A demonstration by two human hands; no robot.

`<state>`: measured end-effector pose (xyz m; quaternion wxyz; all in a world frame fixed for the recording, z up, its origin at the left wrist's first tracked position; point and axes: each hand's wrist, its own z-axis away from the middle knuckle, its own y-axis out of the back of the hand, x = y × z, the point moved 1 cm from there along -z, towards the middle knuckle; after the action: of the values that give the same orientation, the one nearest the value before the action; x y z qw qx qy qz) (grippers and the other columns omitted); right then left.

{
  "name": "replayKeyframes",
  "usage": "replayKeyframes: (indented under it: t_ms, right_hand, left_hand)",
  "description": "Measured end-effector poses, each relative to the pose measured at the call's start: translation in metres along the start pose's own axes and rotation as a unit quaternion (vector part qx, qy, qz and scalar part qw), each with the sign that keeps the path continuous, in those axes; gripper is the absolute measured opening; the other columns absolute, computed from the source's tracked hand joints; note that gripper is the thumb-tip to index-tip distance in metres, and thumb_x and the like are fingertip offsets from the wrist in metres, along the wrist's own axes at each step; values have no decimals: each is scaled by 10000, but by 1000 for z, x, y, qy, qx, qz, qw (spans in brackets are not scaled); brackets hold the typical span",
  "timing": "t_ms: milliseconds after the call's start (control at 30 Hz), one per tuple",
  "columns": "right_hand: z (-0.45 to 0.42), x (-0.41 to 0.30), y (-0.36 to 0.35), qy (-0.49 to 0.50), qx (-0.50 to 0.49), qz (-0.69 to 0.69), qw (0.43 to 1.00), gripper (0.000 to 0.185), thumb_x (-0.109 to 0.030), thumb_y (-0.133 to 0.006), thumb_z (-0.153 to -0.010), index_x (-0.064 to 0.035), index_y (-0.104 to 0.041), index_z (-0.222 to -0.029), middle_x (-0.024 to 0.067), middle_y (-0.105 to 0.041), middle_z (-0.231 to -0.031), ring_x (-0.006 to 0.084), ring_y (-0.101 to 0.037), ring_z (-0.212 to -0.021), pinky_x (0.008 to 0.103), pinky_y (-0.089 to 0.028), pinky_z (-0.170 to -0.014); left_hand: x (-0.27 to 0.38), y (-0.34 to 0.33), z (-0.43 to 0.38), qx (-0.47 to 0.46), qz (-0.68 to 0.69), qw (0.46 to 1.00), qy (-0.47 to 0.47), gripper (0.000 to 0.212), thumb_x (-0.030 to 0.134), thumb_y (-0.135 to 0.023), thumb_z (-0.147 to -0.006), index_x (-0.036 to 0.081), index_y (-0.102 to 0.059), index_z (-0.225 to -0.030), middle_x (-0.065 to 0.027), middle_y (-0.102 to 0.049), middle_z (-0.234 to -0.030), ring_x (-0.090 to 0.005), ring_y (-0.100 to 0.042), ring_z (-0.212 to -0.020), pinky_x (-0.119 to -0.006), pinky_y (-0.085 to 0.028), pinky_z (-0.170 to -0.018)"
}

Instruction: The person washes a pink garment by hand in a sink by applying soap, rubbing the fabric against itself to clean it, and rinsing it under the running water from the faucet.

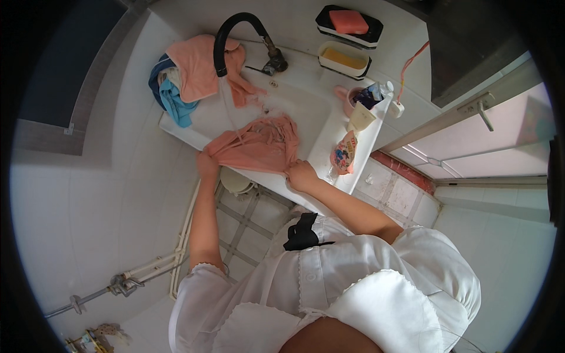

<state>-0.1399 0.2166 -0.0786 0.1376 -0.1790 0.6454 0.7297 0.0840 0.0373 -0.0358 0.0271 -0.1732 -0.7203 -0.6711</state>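
Note:
A wet salmon-pink cloth [254,152] is stretched between my two hands along the front edge of the white sink [318,128]. My left hand [207,165] grips its left corner, and my right hand [302,175] has hold of the right corner. Part of the cloth lies bunched in the basin. From the black curved faucet [240,20] a thin stream of water runs down onto it. Behind, on the sink's left side, lies a heap with a peach towel [194,66] on top and a blue cloth [174,99] beneath.
On the sink's right ledge stand a pink cup [346,99] with tubes in it and a printed pouch [344,154]. Two soap dishes, one with red soap [348,22], sit behind. A door with a handle [485,114] is at right; wall pipes [119,284] run at lower left.

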Motion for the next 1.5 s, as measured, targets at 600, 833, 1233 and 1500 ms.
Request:
replayKeyframes:
  t_ms: [600,833,1233,1500]
  right_hand:
    - [-11,-8,8,-49,-115,-25,992,442,-417,-409,-773,-60,-529,-1005,115,-500,-1053,263,-430,-1007,397,-307,-869]
    - [-13,-5,2,-9,-113,-31,993,407,-389,-427,-765,-50,-533,-964,108,-520,-992,255,-455,-972,397,-312,-857]
    - [17,16,-23,38,81,-58,994,490,-332,-508,-719,-14,-447,-1088,152,-416,-1157,260,-372,-1085,378,-230,-948]
    - [15,13,-19,39,78,-62,994,455,-330,-514,-716,-12,-479,-1039,140,-463,-1103,249,-397,-1057,372,-242,-942]
  left_hand:
    - [63,-16,-21,-124,-50,954,-269,354,171,-467,-738,92,-472,-1083,-162,-463,-1055,-300,-485,-906,-365,-397,-758]
    - [61,-107,-36,-440,-137,841,-285,444,272,-426,-760,87,-398,-1163,-147,-391,-1183,-301,-429,-1008,-378,-329,-852]
    - [48,-95,-41,-235,-201,950,-40,609,338,-344,-758,38,-176,-1261,-133,-228,-1300,-296,-199,-1196,-418,-125,-975]
    - [30,-85,-55,-264,-264,927,-31,578,314,-317,-753,43,-220,-1254,-104,-241,-1303,-277,-192,-1203,-425,-89,-980]
